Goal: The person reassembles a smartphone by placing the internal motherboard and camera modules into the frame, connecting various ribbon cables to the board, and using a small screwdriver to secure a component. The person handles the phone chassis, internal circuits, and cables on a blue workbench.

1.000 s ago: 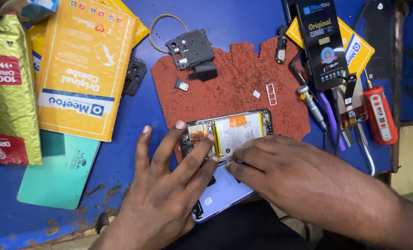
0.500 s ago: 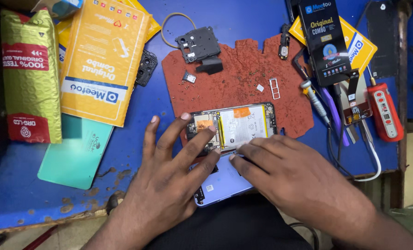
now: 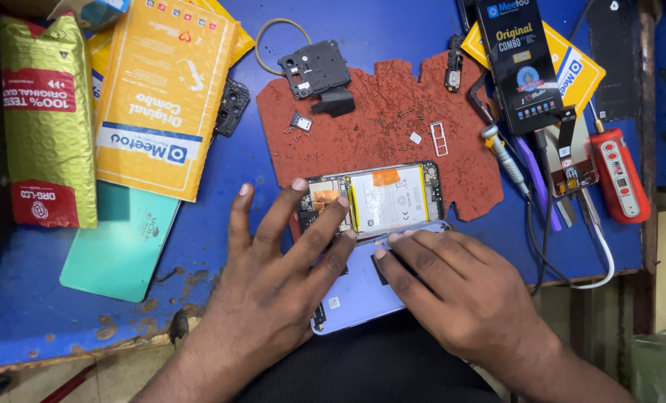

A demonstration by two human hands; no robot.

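An opened phone (image 3: 393, 195) lies on a red work mat (image 3: 393, 112), its white battery and circuit board showing. A pale lilac back cover (image 3: 355, 287) lies just in front of it, hanging over the table's near edge. My left hand (image 3: 273, 276) rests flat with fingers spread; its fingertips press on the phone's left end and on the cover. My right hand (image 3: 452, 291) lies on the cover, fingertips at the seam between cover and phone. A small thin tool may be under those fingertips, but I cannot tell.
A black inner cover plate (image 3: 316, 69) and tiny screws lie on the mat. Yellow padded envelopes (image 3: 161, 97), a gold bag (image 3: 45, 119) and a teal sheet (image 3: 124, 246) fill the left. Screwdrivers (image 3: 501, 153), a black box (image 3: 518, 60) and a red tool (image 3: 620, 179) crowd the right.
The view has shifted slightly. Both hands stay on the phone and cover; my right fingertips have slid a little along the seam.
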